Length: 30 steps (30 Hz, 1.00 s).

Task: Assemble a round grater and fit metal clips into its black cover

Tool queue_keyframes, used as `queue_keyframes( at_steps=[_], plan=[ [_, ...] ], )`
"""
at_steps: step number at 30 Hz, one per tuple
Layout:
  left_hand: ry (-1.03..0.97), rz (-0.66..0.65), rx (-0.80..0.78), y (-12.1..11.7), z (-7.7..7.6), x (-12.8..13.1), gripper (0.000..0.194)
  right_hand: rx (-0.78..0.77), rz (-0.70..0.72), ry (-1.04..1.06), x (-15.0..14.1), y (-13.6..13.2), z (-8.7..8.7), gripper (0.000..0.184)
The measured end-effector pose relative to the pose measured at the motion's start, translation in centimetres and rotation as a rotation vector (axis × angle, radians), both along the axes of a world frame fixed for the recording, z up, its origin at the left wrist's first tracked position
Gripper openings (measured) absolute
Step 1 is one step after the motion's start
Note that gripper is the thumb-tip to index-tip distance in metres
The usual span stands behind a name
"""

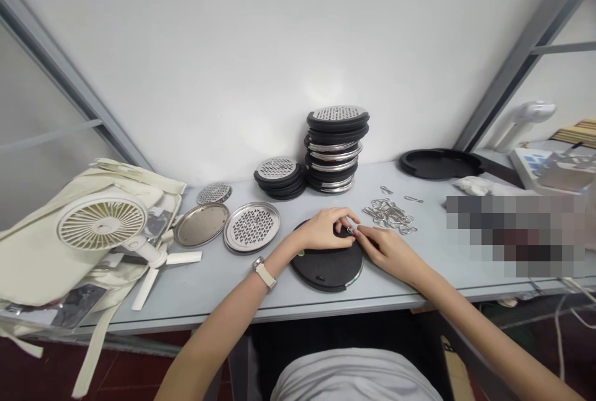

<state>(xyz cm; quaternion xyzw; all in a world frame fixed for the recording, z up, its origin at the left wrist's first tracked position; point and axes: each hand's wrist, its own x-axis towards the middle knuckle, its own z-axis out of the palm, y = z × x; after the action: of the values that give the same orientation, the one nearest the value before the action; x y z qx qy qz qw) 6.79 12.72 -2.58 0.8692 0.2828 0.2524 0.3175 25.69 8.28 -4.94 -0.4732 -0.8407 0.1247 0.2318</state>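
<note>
A round black disc (333, 267) lies on the table near its front edge, with a thin shiny strip along its right rim. Over its far part, my left hand (328, 228) and my right hand (382, 249) meet, fingertips pinched around a small metal clip (350, 231). Both hands appear to grip it, though fingers cover most of it. Just beyond my right hand is a loose pile of metal clips (388, 213), with a few lying apart from it.
Stacked black-and-metal discs (333, 146) stand by the wall beside a shorter stack (279, 180). Left of them lie a perforated metal plate (252, 227) and a plain metal plate (202, 225). A fan (103, 226) rests on a cream bag (32, 252). A black pan (437, 164) sits at back right.
</note>
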Motion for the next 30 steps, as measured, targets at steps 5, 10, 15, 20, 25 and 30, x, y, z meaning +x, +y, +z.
queue_keyframes(
  at_steps=[5,10,15,20,25,30],
  plan=[
    [-0.025,-0.013,-0.035,-0.02,0.05,0.03,0.037,0.03,0.013,0.008,0.06,-0.33,0.25,0.035],
    [-0.034,-0.024,-0.083,-0.05,0.08,-0.02,0.038,0.03,0.011,-0.029,0.21,-0.48,0.24,0.031],
    [-0.061,-0.031,-0.104,-0.04,0.01,-0.06,0.039,0.019,-0.017,-0.018,0.23,-0.58,0.05,0.029],
    [-0.047,-0.013,-0.106,-0.05,0.12,-0.04,0.041,0.014,-0.036,0.013,0.04,-0.59,-0.07,0.029],
    [-0.058,-0.017,-0.119,-0.12,0.24,-0.09,0.041,0.018,-0.034,0.018,0.02,-0.68,0.16,0.027],
    [-0.051,-0.024,-0.143,-0.15,0.25,-0.11,0.044,0.029,-0.031,0.014,0.08,-0.76,0.21,0.027]
  ],
)
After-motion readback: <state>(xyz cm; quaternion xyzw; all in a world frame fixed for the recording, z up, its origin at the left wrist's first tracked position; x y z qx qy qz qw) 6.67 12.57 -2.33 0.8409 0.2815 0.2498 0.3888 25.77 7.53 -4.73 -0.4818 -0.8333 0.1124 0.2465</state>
